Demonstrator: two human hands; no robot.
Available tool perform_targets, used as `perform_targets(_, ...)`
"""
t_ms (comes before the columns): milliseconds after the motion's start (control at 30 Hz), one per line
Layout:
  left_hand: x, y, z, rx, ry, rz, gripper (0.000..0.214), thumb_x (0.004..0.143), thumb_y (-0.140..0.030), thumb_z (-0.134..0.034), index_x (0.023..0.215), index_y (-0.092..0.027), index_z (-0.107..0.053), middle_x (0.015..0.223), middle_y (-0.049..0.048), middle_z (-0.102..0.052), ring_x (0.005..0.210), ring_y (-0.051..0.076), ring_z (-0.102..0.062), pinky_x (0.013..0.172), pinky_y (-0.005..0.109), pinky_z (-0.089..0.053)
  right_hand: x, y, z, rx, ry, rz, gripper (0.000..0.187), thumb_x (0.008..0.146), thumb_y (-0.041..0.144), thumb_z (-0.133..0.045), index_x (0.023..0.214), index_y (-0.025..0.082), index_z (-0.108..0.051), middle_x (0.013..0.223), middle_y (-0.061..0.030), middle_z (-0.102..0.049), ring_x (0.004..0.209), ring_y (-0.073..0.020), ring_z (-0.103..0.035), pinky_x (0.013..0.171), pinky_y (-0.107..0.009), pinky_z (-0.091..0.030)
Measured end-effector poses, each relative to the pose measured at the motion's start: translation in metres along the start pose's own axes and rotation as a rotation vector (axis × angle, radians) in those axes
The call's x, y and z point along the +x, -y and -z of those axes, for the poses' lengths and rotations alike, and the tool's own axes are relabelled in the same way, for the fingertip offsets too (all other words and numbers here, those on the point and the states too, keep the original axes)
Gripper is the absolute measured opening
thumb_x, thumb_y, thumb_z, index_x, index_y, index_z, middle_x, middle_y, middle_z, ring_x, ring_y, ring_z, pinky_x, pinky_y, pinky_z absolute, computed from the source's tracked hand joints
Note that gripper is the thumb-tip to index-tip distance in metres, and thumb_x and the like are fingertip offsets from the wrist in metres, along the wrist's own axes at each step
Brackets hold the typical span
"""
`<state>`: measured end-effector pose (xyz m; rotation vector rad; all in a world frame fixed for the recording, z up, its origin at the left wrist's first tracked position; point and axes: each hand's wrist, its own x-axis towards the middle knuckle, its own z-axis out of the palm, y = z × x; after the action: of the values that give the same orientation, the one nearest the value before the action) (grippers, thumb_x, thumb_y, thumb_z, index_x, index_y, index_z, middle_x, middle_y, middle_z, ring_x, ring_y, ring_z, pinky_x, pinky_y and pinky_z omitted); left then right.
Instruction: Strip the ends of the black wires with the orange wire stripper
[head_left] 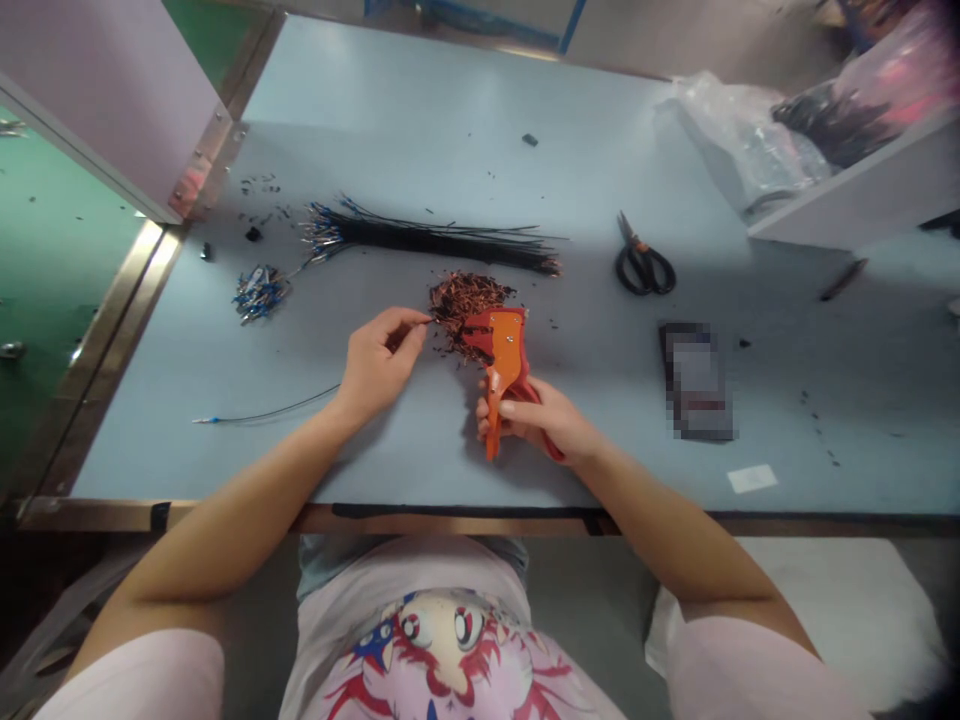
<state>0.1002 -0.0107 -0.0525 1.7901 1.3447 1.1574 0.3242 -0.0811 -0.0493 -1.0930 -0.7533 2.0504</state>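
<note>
Between the fingertips of my left hand (386, 355) is one end of a thin black wire (277, 408). The wire runs back under that hand to a blue-and-silver terminal on the table at the left. My right hand (551, 420) is wrapped round the handles of an orange and red wire stripper (507, 350). Its jaws point left, a short way from the held wire end. Under and behind the jaws lies a heap of copper and black wire scraps (469, 295). Beyond the heap stretches a bundle of black wires (442, 241) with blue-collared terminals at its left end.
A small pile of blue and silver terminals (259, 293) lies at the left. Black-handled scissors (643, 262), a phone-like dark object (696, 380), a white slip (752, 479) and a pen (844, 279) are on the right. Plastic bags (757, 130) sit beside a panel at far right.
</note>
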Motion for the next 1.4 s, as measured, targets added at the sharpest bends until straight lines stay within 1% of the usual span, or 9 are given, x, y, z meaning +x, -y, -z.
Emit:
perform_targets(67,-0.002,-0.003,-0.003,-0.102,0.017,0.080,0.007,0.083,-0.021,-0.059,0.087,-0.018,-0.064,0.065,-0.0024,-0.063,0.060,0.010,-0.056,0.060,0.022,-0.043,-0.001,0.000,-0.002,0.003,0.019,0.012,0.045,0.072,0.031,-0.082,0.106,0.017,-0.056,0.088,-0.0031,-0.067,0.074,-0.0168,-0.069,0.072,-0.035,-0.059)
perform_targets(133,-0.004,-0.005,-0.005,-0.170,0.028,0.112,0.004,0.081,-0.021,-0.061,0.082,-0.017,-0.062,0.067,-0.0018,-0.063,0.061,0.010,-0.057,0.060,0.022,-0.044,-0.002,0.000,-0.003,0.023,0.060,0.031,0.042,0.074,0.031,-0.080,0.105,0.017,-0.057,0.088,-0.0030,-0.066,0.074,-0.0176,-0.069,0.072,-0.037,-0.059)
perform_targets(300,-0.009,-0.008,-0.008,-0.200,0.037,0.070,0.008,0.081,-0.026,-0.063,0.080,-0.018,-0.064,0.068,-0.0022,-0.060,0.060,0.009,-0.051,0.057,0.021,-0.041,-0.006,-0.003,-0.005,0.061,0.148,0.016,0.041,0.077,0.033,-0.079,0.106,0.016,-0.057,0.087,-0.0038,-0.066,0.075,-0.0184,-0.070,0.072,-0.037,-0.059)
perform_targets(433,-0.013,-0.012,-0.010,-0.199,0.056,0.067,0.009,0.084,-0.026,-0.061,0.081,-0.018,-0.064,0.070,-0.0019,-0.061,0.060,0.009,-0.049,0.057,0.021,-0.041,-0.011,-0.004,-0.007,0.057,0.184,0.018,0.041,0.078,0.036,-0.078,0.106,0.015,-0.056,0.086,-0.0043,-0.067,0.073,-0.0183,-0.071,0.068,-0.035,-0.059)
perform_targets(567,-0.015,-0.015,-0.010,-0.145,0.070,0.013,0.009,0.085,-0.024,-0.059,0.079,-0.018,-0.064,0.069,-0.0022,-0.059,0.060,0.009,-0.048,0.056,0.021,-0.039,-0.014,-0.004,-0.009,0.019,0.169,0.041,0.038,0.079,0.036,-0.078,0.101,0.015,-0.056,0.080,-0.0024,-0.067,0.066,-0.0160,-0.069,0.061,-0.032,-0.058)
perform_targets(800,-0.016,-0.021,-0.008,-0.085,0.076,-0.063,0.011,0.086,-0.021,-0.056,0.077,-0.018,-0.062,0.069,-0.0014,-0.059,0.060,0.009,-0.050,0.057,0.021,-0.041,-0.014,-0.003,-0.011,-0.084,0.139,0.054,0.034,0.081,0.038,-0.075,0.097,0.015,-0.055,0.073,-0.0011,-0.065,0.058,-0.0149,-0.066,0.054,-0.031,-0.058)
perform_targets(967,-0.017,-0.021,-0.008,-0.069,0.074,-0.080,0.010,0.085,-0.019,-0.057,0.077,-0.018,-0.062,0.069,-0.0014,-0.059,0.061,0.009,-0.051,0.056,0.020,-0.041,-0.015,-0.004,-0.010,-0.111,0.121,0.046,0.033,0.082,0.039,-0.074,0.096,0.016,-0.055,0.069,0.0000,-0.065,0.055,-0.0140,-0.065,0.051,-0.030,-0.057)
perform_targets(1167,-0.017,-0.020,-0.010,-0.067,0.050,-0.097,0.007,0.083,-0.016,-0.059,0.077,-0.018,-0.063,0.069,-0.0023,-0.060,0.060,0.007,-0.051,0.054,0.019,-0.040,-0.014,-0.002,-0.011,-0.126,0.129,0.054,0.032,0.082,0.038,-0.074,0.095,0.016,-0.055,0.071,-0.0003,-0.065,0.057,-0.0147,-0.065,0.051,-0.030,-0.058)
perform_targets(1400,-0.016,-0.019,-0.008,-0.025,0.041,-0.129,0.007,0.083,-0.016,-0.059,0.079,-0.018,-0.065,0.068,-0.0022,-0.060,0.059,0.008,-0.050,0.057,0.020,-0.041,-0.013,-0.003,-0.010,-0.134,0.123,0.051,0.031,0.083,0.038,-0.073,0.096,0.016,-0.055,0.072,-0.0008,-0.065,0.057,-0.0150,-0.066,0.052,-0.031,-0.059)
